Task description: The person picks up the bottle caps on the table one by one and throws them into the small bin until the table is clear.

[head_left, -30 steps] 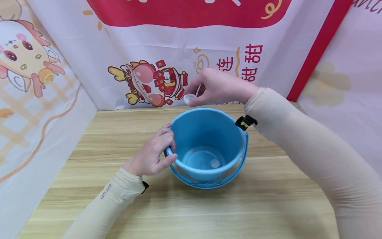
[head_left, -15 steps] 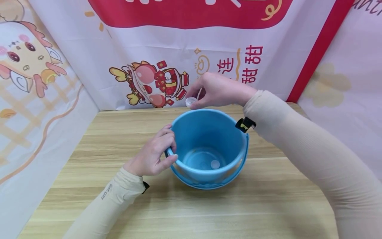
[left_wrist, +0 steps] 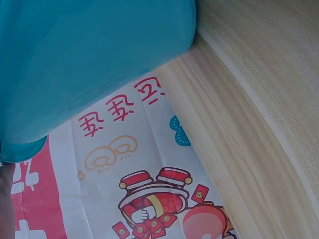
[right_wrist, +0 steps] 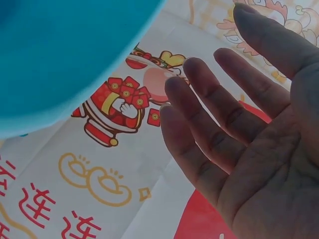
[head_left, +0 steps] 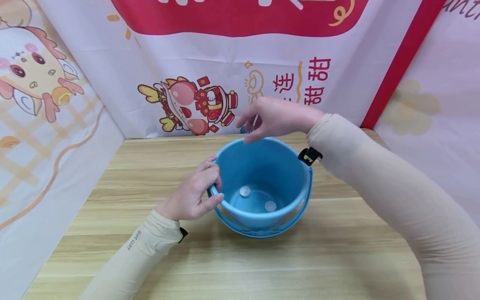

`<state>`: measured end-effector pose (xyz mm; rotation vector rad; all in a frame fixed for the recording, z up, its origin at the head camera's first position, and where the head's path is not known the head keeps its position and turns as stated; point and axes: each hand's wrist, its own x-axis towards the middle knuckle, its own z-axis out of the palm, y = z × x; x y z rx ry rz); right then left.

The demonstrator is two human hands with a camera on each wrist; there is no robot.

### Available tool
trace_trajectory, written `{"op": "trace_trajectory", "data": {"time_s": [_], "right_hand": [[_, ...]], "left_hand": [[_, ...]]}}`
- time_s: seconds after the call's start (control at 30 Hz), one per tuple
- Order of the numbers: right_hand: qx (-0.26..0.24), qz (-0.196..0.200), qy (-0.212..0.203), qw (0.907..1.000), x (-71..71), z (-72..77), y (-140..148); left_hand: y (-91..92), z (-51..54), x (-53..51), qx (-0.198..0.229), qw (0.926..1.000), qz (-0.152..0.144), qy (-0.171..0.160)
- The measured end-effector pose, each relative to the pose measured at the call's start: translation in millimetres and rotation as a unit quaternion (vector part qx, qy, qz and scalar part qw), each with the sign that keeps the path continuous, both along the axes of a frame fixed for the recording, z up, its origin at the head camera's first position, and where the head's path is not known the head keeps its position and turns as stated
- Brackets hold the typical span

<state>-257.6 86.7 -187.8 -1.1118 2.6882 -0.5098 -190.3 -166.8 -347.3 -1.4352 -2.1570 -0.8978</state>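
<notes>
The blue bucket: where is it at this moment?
In the head view, the blue bucket sits near centre on the wooden table, the left hand gripping its left rim.

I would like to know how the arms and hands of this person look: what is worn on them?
The left hand and right hand wear no gloves. The left sleeve and right sleeve are long and beige, wrinkled in places. The left has small dark lettering. A black piece shows at the left wrist; a black fitting with yellow sits at the right.

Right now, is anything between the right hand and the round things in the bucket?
The bucket is open on top, with nothing visible covering the round things. Only its far rim, near the right hand, might block.
</notes>
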Motion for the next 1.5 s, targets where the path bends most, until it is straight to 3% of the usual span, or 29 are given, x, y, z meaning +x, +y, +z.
{"op": "trace_trajectory", "data": {"time_s": [0.2, 0.43, 0.87, 1.0, 1.13, 1.33, 1.5], "right_hand": [[-0.001, -0.009, 0.003, 1.0000, 0.7, 4.0, 7], [-0.019, -0.059, -0.006, 0.9981, -1.5, 4.2, 30], [0.002, -0.134, 0.009, 0.9909, -22.3, -33.2, 115], [0.003, -0.154, 0.001, 0.9881, -28.8, -54.2, 144], [-0.002, -0.172, -0.016, 0.9850, -37.8, -85.6, 174], [0.062, -0.222, -0.074, 0.9702, -47.8, -141.0, 216], [0.075, -0.223, -0.079, 0.9687, -45.6, -172.4, 236]], "left_hand": [[0.1, 0.5, 0.3, 0.003, 1.0000, -0.002, 0.003], [-0.9, 1.6, 1.4, -0.002, 0.9999, -0.003, -0.009], [-0.9, -0.6, 0.6, 0.002, 1.0000, -0.005, -0.002], [-0.6, -0.9, -0.3, 0.004, 1.0000, -0.005, -0.002], [-1.2, -0.2, -0.1, 0.004, 1.0000, -0.003, 0.000], [-1.5, 0.1, -0.1, 0.002, 1.0000, -0.005, 0.003], [-1.5, 0.2, 0.3, 0.002, 1.0000, -0.005, 0.003]]}}
